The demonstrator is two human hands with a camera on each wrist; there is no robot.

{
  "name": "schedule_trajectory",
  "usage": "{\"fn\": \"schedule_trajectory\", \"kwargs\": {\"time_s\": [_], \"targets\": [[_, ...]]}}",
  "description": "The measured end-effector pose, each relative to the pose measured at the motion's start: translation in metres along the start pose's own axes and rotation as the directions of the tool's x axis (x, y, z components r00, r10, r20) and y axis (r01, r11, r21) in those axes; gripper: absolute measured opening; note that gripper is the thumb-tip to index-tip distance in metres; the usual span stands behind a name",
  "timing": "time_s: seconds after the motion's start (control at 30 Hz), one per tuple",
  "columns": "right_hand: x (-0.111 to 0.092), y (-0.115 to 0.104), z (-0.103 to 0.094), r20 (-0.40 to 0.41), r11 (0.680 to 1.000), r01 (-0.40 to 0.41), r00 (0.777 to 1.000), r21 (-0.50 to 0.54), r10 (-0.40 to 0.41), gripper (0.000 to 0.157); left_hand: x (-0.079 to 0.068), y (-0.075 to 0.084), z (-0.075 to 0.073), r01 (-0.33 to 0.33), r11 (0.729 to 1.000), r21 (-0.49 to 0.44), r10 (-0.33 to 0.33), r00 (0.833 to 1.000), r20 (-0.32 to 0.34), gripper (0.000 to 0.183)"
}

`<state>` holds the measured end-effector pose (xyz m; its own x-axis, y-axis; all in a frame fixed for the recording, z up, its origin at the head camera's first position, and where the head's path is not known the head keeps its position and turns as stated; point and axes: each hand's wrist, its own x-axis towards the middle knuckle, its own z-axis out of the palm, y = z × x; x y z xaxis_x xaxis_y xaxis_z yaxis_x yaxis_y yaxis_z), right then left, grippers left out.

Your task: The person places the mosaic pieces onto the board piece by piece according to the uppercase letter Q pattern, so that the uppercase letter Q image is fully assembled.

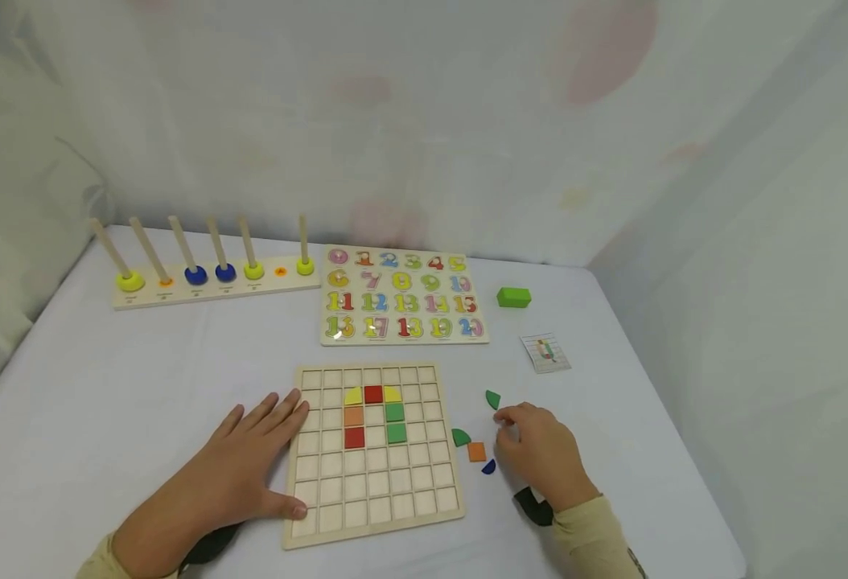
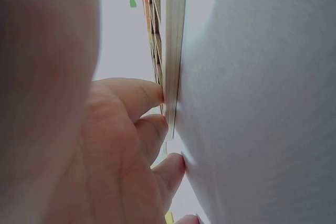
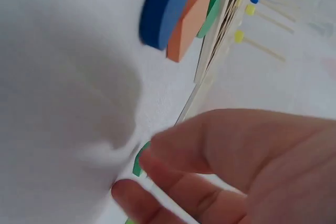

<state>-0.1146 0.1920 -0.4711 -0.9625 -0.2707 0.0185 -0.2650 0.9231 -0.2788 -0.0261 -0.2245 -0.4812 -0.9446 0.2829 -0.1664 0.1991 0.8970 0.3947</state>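
My left hand rests along the left edge of a wooden grid board, fingers spread and thumb on the lower left corner. In the left wrist view, the fingertips touch the board's side. An arch of colored tiles lies in the grid: yellow quarter rounds, red squares, an orange square and green squares. Right of the board, my right hand holds nothing, its bent fingertips just short of a green quarter-round tile. The right wrist view shows that green tile beyond the fingertips.
Between board and right hand lie another green quarter round, an orange square and a blue half round. A pattern card and green block sit farther right. Behind stand a number puzzle and peg rack.
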Motion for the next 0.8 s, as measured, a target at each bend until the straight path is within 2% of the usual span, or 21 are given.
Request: {"fn": "schedule_trajectory", "kwargs": {"time_s": [0.1, 0.17, 0.23, 0.37, 0.5, 0.7, 0.8], "targets": [[0.006, -0.003, 0.002, 0.022, 0.998, -0.042, 0.999, -0.049, 0.044, 0.034, -0.002, 0.0, 0.0, 0.009, 1.0, -0.002, -0.009, 1.0, 0.006, 0.146], [0.012, -0.006, 0.003, 0.028, 0.996, -0.038, 0.999, -0.086, 0.041, 0.045, -0.004, -0.001, -0.001, 0.019, 1.0, -0.001, -0.019, 1.0, 0.01, 0.147], [0.019, -0.009, 0.005, 0.026, 0.993, -0.013, 1.0, -0.116, 0.016, 0.048, -0.006, -0.002, -0.001, 0.034, 0.999, -0.001, -0.034, 0.999, 0.017, 0.147], [0.029, -0.017, 0.009, 0.012, 0.99, 0.048, 0.999, -0.134, -0.047, 0.034, -0.009, -0.004, -0.001, 0.045, 0.999, 0.002, -0.045, 0.999, 0.015, 0.148], [0.034, -0.023, 0.01, 0.016, 0.991, 0.06, 0.998, -0.123, -0.058, 0.022, -0.011, -0.004, -0.002, 0.039, 0.999, -0.005, -0.039, 0.999, 0.01, 0.147], [0.033, -0.034, 0.002, 0.013, 0.994, 0.069, 0.998, -0.09, -0.068, 0.015, -0.007, -0.002, -0.002, 0.014, 1.0, -0.013, -0.014, 1.0, 0.009, 0.146], [0.026, -0.044, -0.003, -0.044, 0.99, 0.136, 0.989, -0.048, -0.138, 0.015, -0.001, 0.0, -0.002, -0.01, 1.0, -0.014, 0.01, 1.0, -0.001, 0.144]]}}
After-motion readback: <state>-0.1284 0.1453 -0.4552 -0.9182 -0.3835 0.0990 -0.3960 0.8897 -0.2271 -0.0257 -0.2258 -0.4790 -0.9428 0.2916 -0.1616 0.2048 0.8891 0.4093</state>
